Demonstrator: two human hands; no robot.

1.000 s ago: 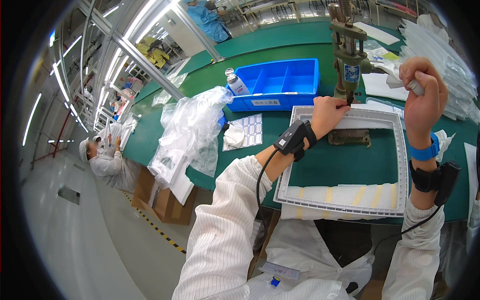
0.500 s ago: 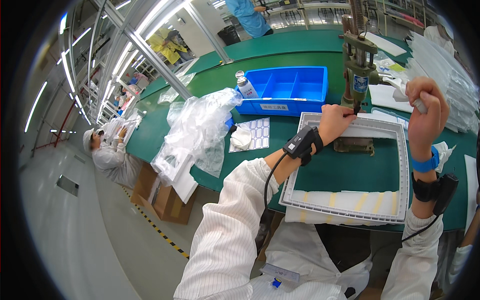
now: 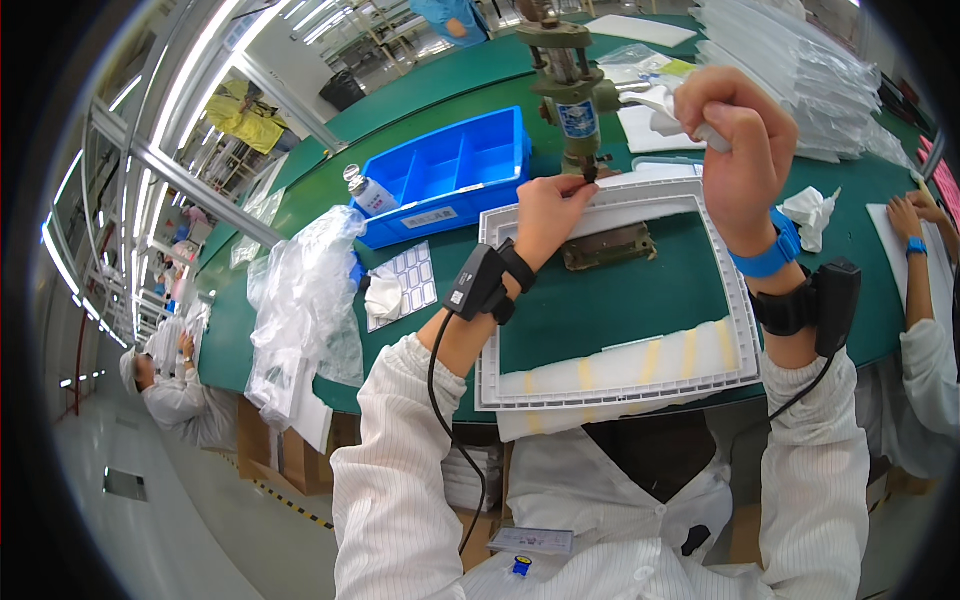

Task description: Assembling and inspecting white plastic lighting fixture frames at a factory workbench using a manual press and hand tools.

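A pale grey rectangular plastic frame (image 3: 488, 340) lies on the green table in front of me. At its far rail, my left hand (image 3: 552, 215) pinches closed right under the tip of a green hand press (image 3: 577, 110). What sits between those fingertips is too small to make out. My right hand (image 3: 742, 150) is raised and wrapped round the press lever (image 3: 712, 138), whose handle carries white wrapping. Under the frame's near side lies a roll of white foam (image 3: 630, 365) with yellowish stripes. The press's metal base (image 3: 608, 247) shows through the frame's opening.
A blue divided bin (image 3: 440, 215) and a white bottle (image 3: 370, 192) stand to the left. Nearer are a label sheet (image 3: 415, 280) and crumpled clear plastic (image 3: 310, 300). Stacked plastic-wrapped sheets (image 3: 790, 70) rise at the back right. A co-worker's hand (image 3: 905, 215) is at far right.
My view has swung to the right, so the bench things sit further left in the picture. Both hands keep their places at the press tip and on the lever.
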